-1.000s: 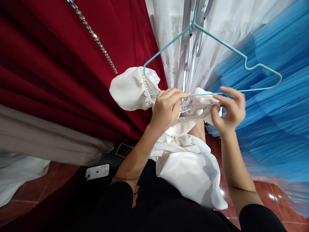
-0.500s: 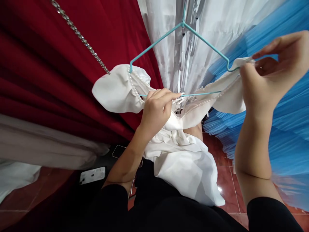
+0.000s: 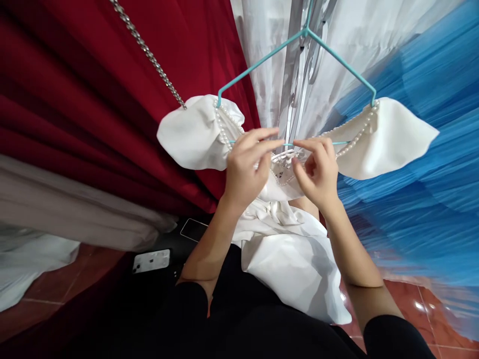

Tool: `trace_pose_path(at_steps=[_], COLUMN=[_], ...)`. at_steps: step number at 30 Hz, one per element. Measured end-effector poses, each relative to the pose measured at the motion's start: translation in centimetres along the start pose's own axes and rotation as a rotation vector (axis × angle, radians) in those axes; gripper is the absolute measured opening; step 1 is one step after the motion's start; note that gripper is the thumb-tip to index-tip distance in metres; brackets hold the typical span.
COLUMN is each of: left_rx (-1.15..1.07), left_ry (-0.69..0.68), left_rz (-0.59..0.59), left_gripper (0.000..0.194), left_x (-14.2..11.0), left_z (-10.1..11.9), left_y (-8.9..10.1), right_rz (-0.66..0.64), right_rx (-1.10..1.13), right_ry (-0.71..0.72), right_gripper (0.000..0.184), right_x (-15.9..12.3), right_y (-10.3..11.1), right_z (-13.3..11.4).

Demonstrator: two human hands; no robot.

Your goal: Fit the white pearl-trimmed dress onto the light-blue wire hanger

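White dress [image 3: 288,259]: was hung by 2 shoulders on the blue hanger [image 3: 306,32], its skirt spread over the lap [image 3: 239,279].
Left hand [image 3: 249,167]: was placed at the hanger's lower bar, fingers slightly bent; any hold on cloth could not be made out.
Right hand [image 3: 318,172]: was placed near it, thumb narrowly parted from forefinger; its hold was likewise unclear.
Phones [image 3: 150,261]: 2 were seen.

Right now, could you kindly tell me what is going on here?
A person's left hand and right hand are close together at the lower bar of a turquoise hanger; whether either grips it is unclear. The hanger's two ends sit at the pearl-edged shoulders of a white garment. White fabric lies below the hands.
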State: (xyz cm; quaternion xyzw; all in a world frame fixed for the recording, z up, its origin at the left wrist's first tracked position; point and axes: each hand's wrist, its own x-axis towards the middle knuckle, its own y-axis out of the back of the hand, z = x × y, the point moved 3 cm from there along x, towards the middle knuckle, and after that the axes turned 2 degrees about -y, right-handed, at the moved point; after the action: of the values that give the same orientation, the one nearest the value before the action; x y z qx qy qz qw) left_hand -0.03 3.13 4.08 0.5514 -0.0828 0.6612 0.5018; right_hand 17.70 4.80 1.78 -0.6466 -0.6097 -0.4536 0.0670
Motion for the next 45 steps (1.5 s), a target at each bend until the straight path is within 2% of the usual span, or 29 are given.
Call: trace_pose_path(at_steps=[2, 3, 4, 6, 8, 13, 15, 17, 19, 21, 23, 24, 25, 27, 28, 30, 31, 33, 35, 38, 40, 43, 45], left_rx=[0.056, 0.101, 0.138, 0.157, 0.115, 0.043, 0.036, 0.068, 0.098, 0.082, 0.038, 0.044, 0.034, -0.041, -0.096, -0.09, -0.057, 0.007, 0.021, 0.044, 0.071, 0.062, 0.053], left_ry=[-0.018, -0.021, -0.019, -0.008, -0.001, -0.032, -0.049, 0.045, 0.208, 0.37, 0.481, 0.487, 0.416, 0.158, 0.026, -0.142, -0.156, -0.085, 0.009, 0.036, 0.019, -0.008, -0.011], left_rz=[0.259, 0.359, 0.407, 0.385, 0.347, 0.396, 0.449, 0.539, 0.565, 0.447, 0.237, 0.123, 0.022, -0.169, -0.203, -0.164, -0.118, -0.056, -0.05, -0.035, -0.016, -0.001, 0.01], left_gripper=[0.023, 0.019, 0.022, 0.031, 0.029, 0.025, 0.021, 0.021, 0.024, 0.024, 0.02, 0.019, 0.017, 0.016, 0.019, 0.021, 0.02, 0.016, 0.016, 0.015, 0.014, 0.017, 0.018], left_x=[-0.2, -0.3, -0.3, 0.2, 0.9, 3.0, 3.0, 2.0, 0.1, -2.1, -4.0, -4.7, -5.0, -4.8, -4.4, -2.9, -2.1, -0.7, 0.1, 0.0, -0.3, -0.6, -0.6], left_z=[-0.4, -0.7, -1.2, -2.5, -4.2, -9.1, -10.8, -12.1, -12.6, -12.0, -10.3, -9.0, -7.4, -3.8, -2.1, 0.2, 0.7, 0.6, -0.3, -1.4, -1.7, -1.5, -1.4], left_y=[1.8, 2.7, 3.5, 4.5, 5.1, 6.9, 7.8, 8.8, 9.3, 8.7, 7.1, 6.1, 4.9, 2.7, 1.9, 1.2, 1.1, 1.0, 0.6, -0.2, -0.7, -1.1, -1.1], right_rz=[0.09, 0.126, 0.156, 0.196, 0.217, 0.219, 0.234, 0.247, 0.237, 0.214, 0.207, 0.21, 0.216, 0.231, 0.235, 0.229, 0.219, 0.177, 0.11, 0.065, 0.161, 0.383, 0.429], right_rx=[0.033, 0.052, 0.07, 0.102, 0.114, 0.054, 0.051, 0.057, 0.067, 0.084, 0.106, 0.116, 0.123, 0.129, 0.13, 0.124, 0.117, 0.094, 0.07, 0.026, -0.049, -0.194, -0.244], right_ry=[-0.005, -0.015, -0.024, -0.03, -0.026, -0.017, -0.024, -0.035, -0.051, -0.068, -0.073, -0.073, -0.071, -0.072, -0.072, -0.07, -0.068, -0.063, -0.043, 0.023, 0.08, 0.167, 0.204], right_gripper=[0.022, 0.019, 0.018, 0.015, 0.012, 0.01, 0.009, 0.009, 0.011, 0.014, 0.014, 0.014, 0.014, 0.012, 0.011, 0.011, 0.012, 0.018, 0.027, 0.034, 0.032, 0.035, 0.04], right_x=[-0.1, -0.1, -0.1, 0.1, 0.2, 0.7, 0.8, 0.9, 0.9, 0.9, 0.8, 0.8, 0.8, 0.9, 0.9, 0.7, 0.6, 0.1, -0.6, -1.4, -1.1, 0.5, 2.2], right_y=[-0.3, -0.3, -0.4, -0.6, -0.7, -0.5, -0.3, -0.2, -0.2, -0.5, -0.9, -1.1, -1.3, -1.6, -1.6, -1.5, -1.4, -1.1, -0.7, 0.7, 2.5, 5.8, 7.2], right_z=[0.5, 0.6, 0.6, 0.4, 0.2, -0.2, -0.2, -0.1, 0.0, 0.2, 0.2, 0.2, 0.2, 0.0, -0.1, -0.3, -0.3, -0.4, -0.5, -0.8, -0.9, -0.6, 0.5])
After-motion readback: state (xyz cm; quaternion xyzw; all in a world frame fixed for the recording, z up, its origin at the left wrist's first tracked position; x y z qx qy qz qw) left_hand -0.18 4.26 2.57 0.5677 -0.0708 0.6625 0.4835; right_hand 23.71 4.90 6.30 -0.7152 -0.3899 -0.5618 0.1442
